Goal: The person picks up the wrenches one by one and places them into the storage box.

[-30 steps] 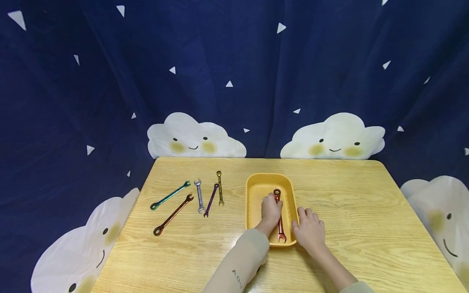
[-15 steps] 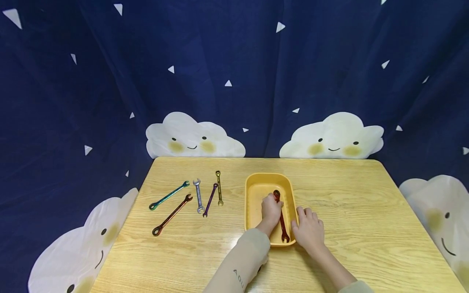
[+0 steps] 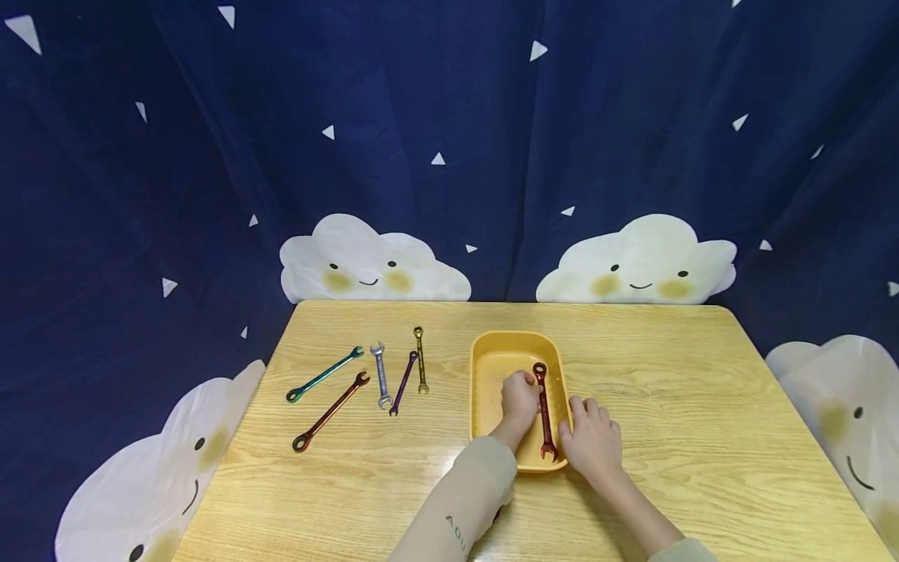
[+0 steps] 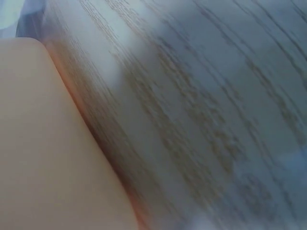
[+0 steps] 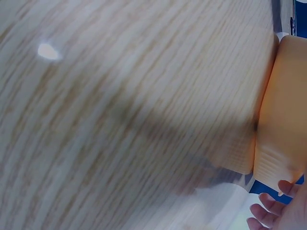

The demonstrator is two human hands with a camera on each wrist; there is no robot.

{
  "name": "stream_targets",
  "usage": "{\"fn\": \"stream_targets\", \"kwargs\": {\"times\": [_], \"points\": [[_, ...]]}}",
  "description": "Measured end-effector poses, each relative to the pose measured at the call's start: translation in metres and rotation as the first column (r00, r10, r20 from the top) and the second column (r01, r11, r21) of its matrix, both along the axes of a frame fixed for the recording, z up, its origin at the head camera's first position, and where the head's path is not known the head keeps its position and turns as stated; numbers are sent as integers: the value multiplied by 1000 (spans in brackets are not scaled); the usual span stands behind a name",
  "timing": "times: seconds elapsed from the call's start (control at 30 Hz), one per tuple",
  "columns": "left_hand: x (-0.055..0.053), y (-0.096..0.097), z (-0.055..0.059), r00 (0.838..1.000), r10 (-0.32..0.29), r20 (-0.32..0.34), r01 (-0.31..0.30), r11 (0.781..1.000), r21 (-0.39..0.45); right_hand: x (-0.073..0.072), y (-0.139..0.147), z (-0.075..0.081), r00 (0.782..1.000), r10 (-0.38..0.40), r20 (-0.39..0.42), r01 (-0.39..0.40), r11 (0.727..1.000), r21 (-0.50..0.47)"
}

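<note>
A red combination wrench [image 3: 545, 417] lies lengthwise along the right side inside a yellow plastic tray [image 3: 481, 375]. My left hand [image 3: 520, 402] reaches into the tray just left of the wrench, bent fingertips against or beside its shaft. The shaft shows along its whole length, with no finger across it. Outside the tray, my right hand [image 3: 593, 441] is at the right wall, its thumb by the rim and its fingers loosely bent. The right wrist view shows the fingertips [image 5: 268, 211] beside the tray wall [image 5: 283, 110]. Only the tray's outer wall [image 4: 57, 143] appears in the left wrist view.
Left of the tray, several wrenches lie on the wooden table [image 3: 667, 367]: a green one [image 3: 325, 375], an orange-red one [image 3: 332, 412], a silver one [image 3: 381, 375], a purple one [image 3: 403, 382] and a gold one [image 3: 421, 359]. A dark blue curtain [image 3: 421, 94] hangs behind.
The red wrench has shifted right within the tray and now lies against its right side. My left fingers have come off its shaft. My right hand has stayed at the tray wall.
</note>
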State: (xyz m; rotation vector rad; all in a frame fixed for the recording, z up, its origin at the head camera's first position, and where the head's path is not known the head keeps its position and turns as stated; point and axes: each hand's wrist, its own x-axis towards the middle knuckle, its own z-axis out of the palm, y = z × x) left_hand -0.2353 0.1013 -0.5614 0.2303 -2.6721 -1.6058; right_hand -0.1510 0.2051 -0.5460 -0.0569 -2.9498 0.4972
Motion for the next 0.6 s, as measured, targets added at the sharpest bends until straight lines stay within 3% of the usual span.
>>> {"fn": "stream_targets", "kwargs": {"times": [0.17, 0.6], "points": [[0, -2, 1, 1000, 2, -16, -2, 1000, -4, 0, 0, 0, 1000, 0, 1, 0, 1000, -9], [1, -3, 0, 1000, 2, 17, -5, 989, 149, 0, -1, 1, 1000, -3, -8, 3, 1000, -4]]}}
